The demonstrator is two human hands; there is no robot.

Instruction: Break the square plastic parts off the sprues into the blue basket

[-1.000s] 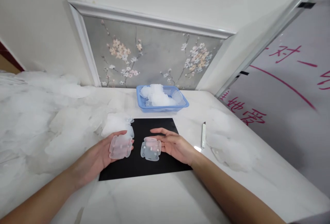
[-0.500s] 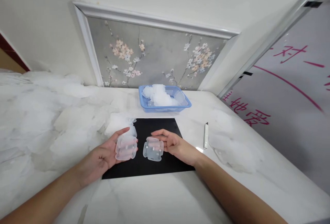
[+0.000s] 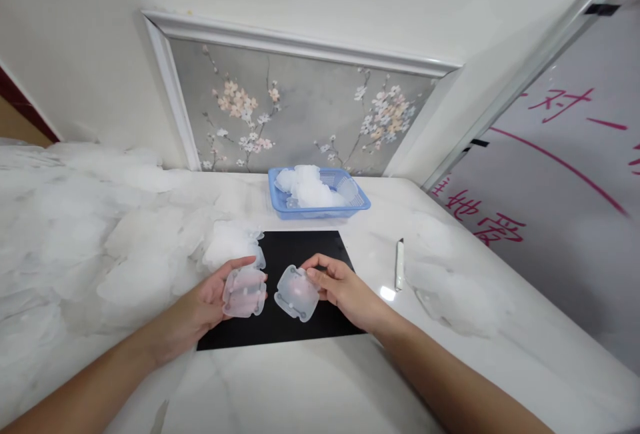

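Over the left part of a black mat (image 3: 270,331), my left hand (image 3: 213,297) holds a translucent plastic piece (image 3: 245,293), squarish with rounded, notched edges. Its fingers lie behind the piece and show through it. My right hand (image 3: 333,284) pinches a second translucent piece (image 3: 296,297) of like shape by its upper right corner, thumb in front. That piece is tilted and has small raised lines and dots on its face. A gap of black mat separates the two pieces. More such pieces (image 3: 227,244) lie heaped just beyond my left hand.
A blue plastic basket (image 3: 327,213) with translucent pieces inside stands behind the mat. A large pile of pieces (image 3: 145,234) covers the left of the white marble-patterned table (image 3: 290,387). To the right lie a white-handled cutter or pen-like tool (image 3: 399,266) and another heap (image 3: 460,294).
My right hand's thumb has come over the piece's corner, and that piece has turned and tilted. My left hand has hardly moved.
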